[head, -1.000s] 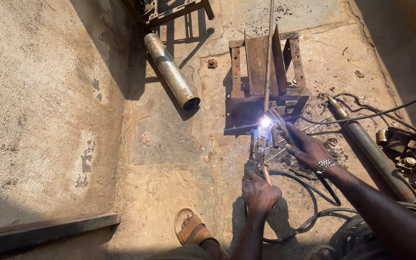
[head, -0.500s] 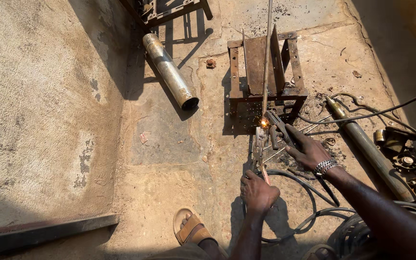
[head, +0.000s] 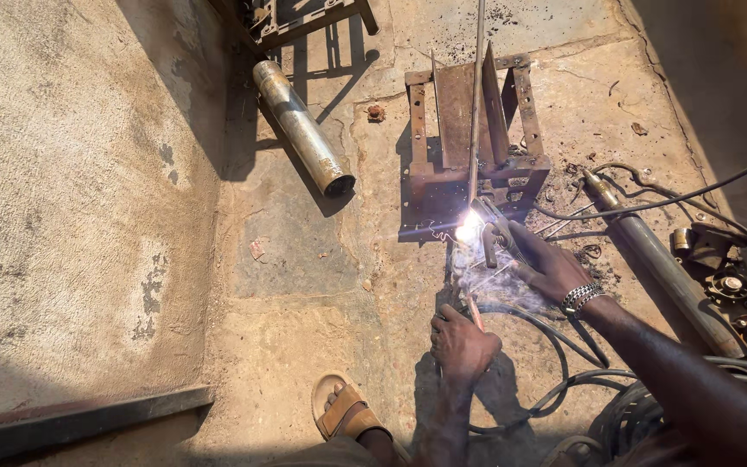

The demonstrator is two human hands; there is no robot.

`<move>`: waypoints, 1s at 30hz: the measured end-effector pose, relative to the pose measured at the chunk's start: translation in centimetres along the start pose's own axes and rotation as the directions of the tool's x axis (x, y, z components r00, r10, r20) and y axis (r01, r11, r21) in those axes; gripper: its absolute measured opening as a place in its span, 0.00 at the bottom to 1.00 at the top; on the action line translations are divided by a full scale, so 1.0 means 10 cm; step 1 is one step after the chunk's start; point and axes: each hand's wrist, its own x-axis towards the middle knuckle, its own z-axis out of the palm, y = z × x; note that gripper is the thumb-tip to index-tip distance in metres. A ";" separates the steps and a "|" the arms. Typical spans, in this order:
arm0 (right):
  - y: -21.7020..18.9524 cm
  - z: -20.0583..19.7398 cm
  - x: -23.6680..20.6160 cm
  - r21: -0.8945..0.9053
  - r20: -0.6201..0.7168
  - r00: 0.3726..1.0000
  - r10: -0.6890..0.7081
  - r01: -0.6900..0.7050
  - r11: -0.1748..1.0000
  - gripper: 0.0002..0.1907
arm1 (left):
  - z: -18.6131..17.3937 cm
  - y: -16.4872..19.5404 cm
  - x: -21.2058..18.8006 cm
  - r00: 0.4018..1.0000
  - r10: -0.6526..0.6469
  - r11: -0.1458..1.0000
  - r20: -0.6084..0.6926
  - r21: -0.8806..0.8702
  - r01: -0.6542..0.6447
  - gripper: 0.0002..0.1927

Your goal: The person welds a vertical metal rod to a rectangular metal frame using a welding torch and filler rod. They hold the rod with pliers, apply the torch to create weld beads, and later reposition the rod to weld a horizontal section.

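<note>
While your left hand (head: 462, 344) fists the thin rod (head: 475, 121) running straight away from you, your right hand (head: 546, 264) clamps the electrode holder (head: 496, 227) nearest the arc (head: 469, 229).

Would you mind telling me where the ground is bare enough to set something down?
Bare concrete lies left of the metal pipe, above the dark steel bar. Crowded around the rusty frame, left hand, right hand, cables and long tube.

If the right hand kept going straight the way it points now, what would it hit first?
Probably the rusty metal frame: the right hand points up and left with the welding holder, whose tip sparks at the frame's lower edge. Depth is unclear.
</note>
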 end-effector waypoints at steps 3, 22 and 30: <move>0.05 0.05 0.03 0.038 -0.073 0.990 -0.121 0.124 0.991 0.44 | 0.04 -0.03 0.04 1.000 -0.027 0.999 0.012 -0.018 0.027 0.43; -0.18 -0.02 0.00 -0.041 0.017 0.999 0.046 -0.045 0.998 0.44 | 0.17 -0.18 0.07 1.000 0.020 1.000 -0.014 -0.013 -0.020 0.45; -0.26 -0.05 -0.03 0.048 0.027 0.994 0.106 -0.108 0.993 0.43 | 0.05 -0.15 -0.03 1.000 0.009 1.000 0.024 -0.001 -0.009 0.45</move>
